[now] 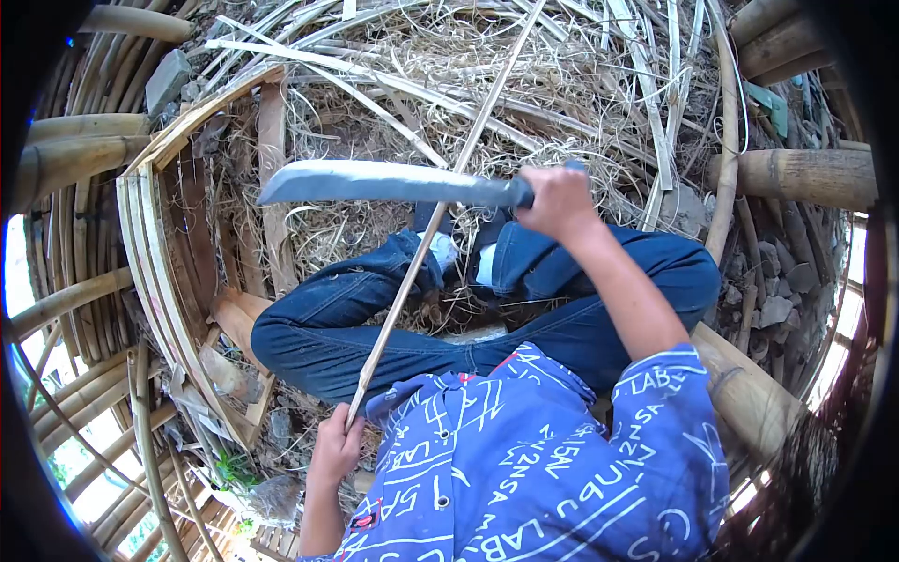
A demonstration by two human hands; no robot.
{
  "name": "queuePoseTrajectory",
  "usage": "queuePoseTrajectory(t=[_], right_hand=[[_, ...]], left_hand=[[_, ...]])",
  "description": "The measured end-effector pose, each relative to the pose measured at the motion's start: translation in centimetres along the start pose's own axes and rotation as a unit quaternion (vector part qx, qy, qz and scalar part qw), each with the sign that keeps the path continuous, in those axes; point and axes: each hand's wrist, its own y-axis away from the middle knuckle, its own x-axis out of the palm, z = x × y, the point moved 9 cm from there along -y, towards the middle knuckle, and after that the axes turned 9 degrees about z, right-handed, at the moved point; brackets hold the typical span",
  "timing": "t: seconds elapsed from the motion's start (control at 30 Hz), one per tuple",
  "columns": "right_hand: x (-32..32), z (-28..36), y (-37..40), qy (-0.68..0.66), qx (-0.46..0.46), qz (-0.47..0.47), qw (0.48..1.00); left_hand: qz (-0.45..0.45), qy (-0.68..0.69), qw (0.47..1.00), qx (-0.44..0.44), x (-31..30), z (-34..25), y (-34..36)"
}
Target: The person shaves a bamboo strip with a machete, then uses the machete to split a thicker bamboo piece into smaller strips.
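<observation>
Diagonally across the lap (pixel 473 354) runs a long, thin, pale bamboo strip (pixel 404 293), its lower end in the left hand's (pixel 338 447) curled fingers; the right hand (pixel 560 203) clenches a broad, grey-bladed machete (pixel 375 182).

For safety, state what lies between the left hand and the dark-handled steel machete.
The head view shows a thin, pale wooden strip running from the left hand past the machete, over blue jeans.

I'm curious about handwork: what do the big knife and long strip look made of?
The blade looks like steel, grey with a dull sheen; its handle, dark and matte, may be plastic or wood. The long strip, pale tan and slender, is probably bamboo.
</observation>
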Motion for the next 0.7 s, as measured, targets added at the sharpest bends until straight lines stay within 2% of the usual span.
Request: queuePoseTrajectory(t=[0.07, 0.1, 0.13, 0.2, 0.23, 0.33, 0.47, 0.53, 0.6, 0.7], right_hand=[[-1.4, -2.8, -1.1, 0.077, 0.050, 0.007, 0.996], [-2.3, -5.1, -1.7, 0.081, 0.097, -0.006, 0.992], [-3.3, -7.6, -2.0, 0.084, 0.144, -0.020, 0.986], [-3.5, -12.6, -2.5, 0.100, 0.197, 0.009, 0.975], [-4.3, -12.9, -2.2, 0.127, 0.190, -0.004, 0.973], [-5.2, -13.0, -2.0, 0.152, 0.187, 0.001, 0.970], [-6.3, -15.0, -2.0, 0.152, 0.232, -0.024, 0.960], [-6.8, -16.7, -1.8, 0.123, 0.267, -0.010, 0.956], [-7.8, -17.0, -1.7, 0.131, 0.267, -0.015, 0.955], [-8.6, -16.8, -2.1, 0.141, 0.269, -0.004, 0.953]], left_hand=[[-0.014, -0.021, 1.000, 0.014, -0.6, -0.5, 1.0], [-0.001, -0.031, 0.999, -0.014, -0.8, 0.3, 1.6], [-0.004, -0.032, 0.999, -0.008, -0.8, 0.4, 2.1], [-0.019, -0.035, 0.999, 0.025, -0.8, 0.4, 3.2], [-0.014, -0.073, 0.997, 0.011, -0.6, 1.4, 3.3], [-0.013, -0.053, 0.998, -0.020, -0.6, 2.2, 3.4], [-0.023, -0.105, 0.994, -0.016, -1.1, 4.9, 4.3], [-0.025, -0.059, 0.998, -0.025, -2.1, 4.0, 5.3], [-0.028, -0.132, 0.990, -0.049, -2.6, 4.0, 6.0], [-0.054, -0.135, 0.988, -0.047, -3.0, 4.7, 6.6]])
